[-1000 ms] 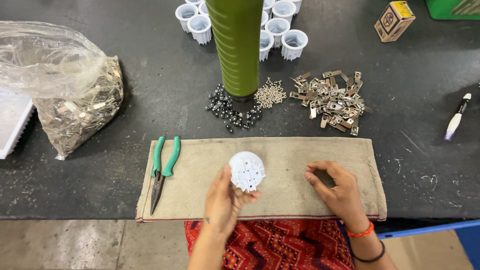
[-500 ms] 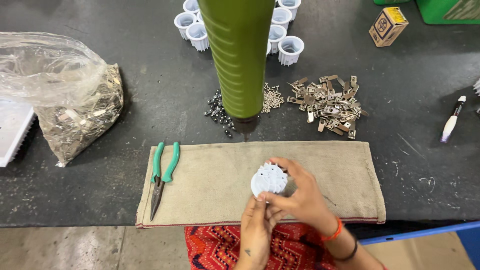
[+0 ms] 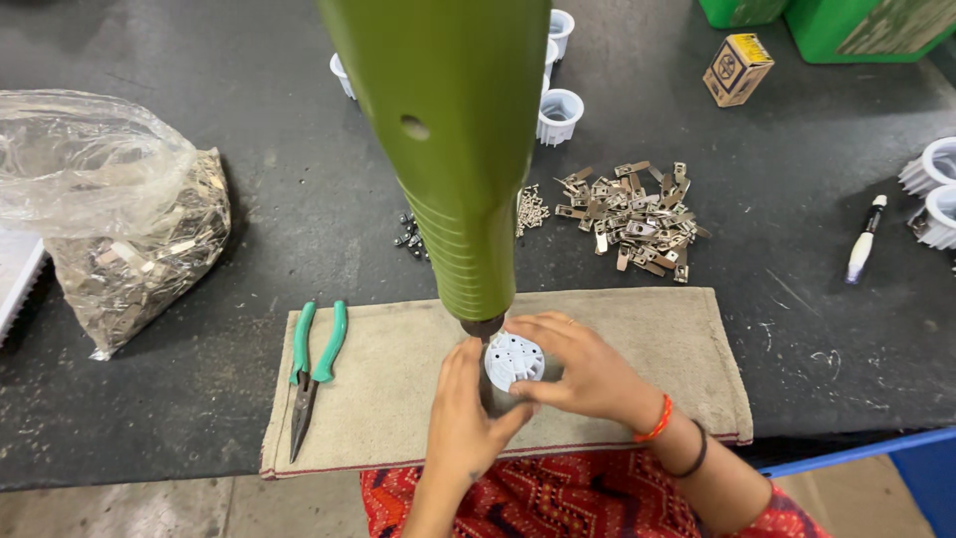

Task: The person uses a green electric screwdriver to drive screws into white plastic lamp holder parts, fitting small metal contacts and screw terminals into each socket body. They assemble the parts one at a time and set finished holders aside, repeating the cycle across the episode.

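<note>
Two hands work at the near edge of the dark bench (image 3: 797, 329), over a beige cloth (image 3: 398, 379). A green powered driver (image 3: 448, 149) hangs down at centre, its tip at a white round plastic part (image 3: 514, 361) on the cloth. Far left, a clear plastic bag (image 3: 110, 219) holds small metal clips. White plastic cups (image 3: 558, 115) stand at the far side; contents cannot be told. Right of centre, a loose heap of metal clips (image 3: 627, 219). Left hand (image 3: 466, 423) and right hand (image 3: 583, 371) both grip the white part. Green-handled pliers (image 3: 311, 374) lie left on the cloth.
</note>
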Demonstrator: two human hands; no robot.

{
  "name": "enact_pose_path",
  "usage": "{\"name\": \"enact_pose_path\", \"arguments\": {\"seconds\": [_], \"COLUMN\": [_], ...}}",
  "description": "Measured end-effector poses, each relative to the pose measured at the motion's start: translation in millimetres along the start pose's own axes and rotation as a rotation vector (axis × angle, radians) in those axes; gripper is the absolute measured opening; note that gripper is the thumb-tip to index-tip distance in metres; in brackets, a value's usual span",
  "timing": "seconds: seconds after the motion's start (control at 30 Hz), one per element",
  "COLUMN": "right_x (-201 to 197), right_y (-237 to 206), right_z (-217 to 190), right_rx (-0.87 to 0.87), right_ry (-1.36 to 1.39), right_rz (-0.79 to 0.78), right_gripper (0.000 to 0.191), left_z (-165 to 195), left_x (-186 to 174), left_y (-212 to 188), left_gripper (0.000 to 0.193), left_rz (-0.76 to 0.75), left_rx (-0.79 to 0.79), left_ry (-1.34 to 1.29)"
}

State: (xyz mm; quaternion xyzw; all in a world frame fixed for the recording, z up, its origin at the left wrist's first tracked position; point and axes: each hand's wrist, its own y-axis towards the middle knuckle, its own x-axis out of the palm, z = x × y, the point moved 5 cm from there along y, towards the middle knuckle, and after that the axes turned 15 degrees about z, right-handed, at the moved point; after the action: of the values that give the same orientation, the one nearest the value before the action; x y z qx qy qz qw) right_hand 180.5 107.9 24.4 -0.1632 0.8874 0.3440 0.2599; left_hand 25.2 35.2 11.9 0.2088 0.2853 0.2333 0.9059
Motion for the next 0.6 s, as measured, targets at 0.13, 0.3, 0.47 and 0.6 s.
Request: {"name": "enact_pose_path", "arguments": {"seconds": [0.13, 0.3, 0.47, 0.6], "right_x": [-24, -26, 5, 19], "right_y": [21, 66, 111, 132], "right_z": [13, 56, 64, 50], "right_rx": [0.078, 0.356, 0.211, -0.011], "right_ry": [0.163, -0.063, -0.154, -0.258], "right_rz": [-0.015, 0.084, 0.095, 0.094], "right_gripper": [0.052, 0.024, 0.014, 0.023], "left_z": [-15, -9, -7, -7], "left_x": [17, 12, 10, 9], "left_y": [3, 4, 5, 5], "left_gripper": [0.068, 0.073, 0.075, 0.074], "left_rz": [-0.09, -0.021, -0.006, 0.002], "left_rx": [-0.134, -0.056, -0.041, -0.02], "left_ry": [0.061, 0.051, 0.043, 0.044]}}
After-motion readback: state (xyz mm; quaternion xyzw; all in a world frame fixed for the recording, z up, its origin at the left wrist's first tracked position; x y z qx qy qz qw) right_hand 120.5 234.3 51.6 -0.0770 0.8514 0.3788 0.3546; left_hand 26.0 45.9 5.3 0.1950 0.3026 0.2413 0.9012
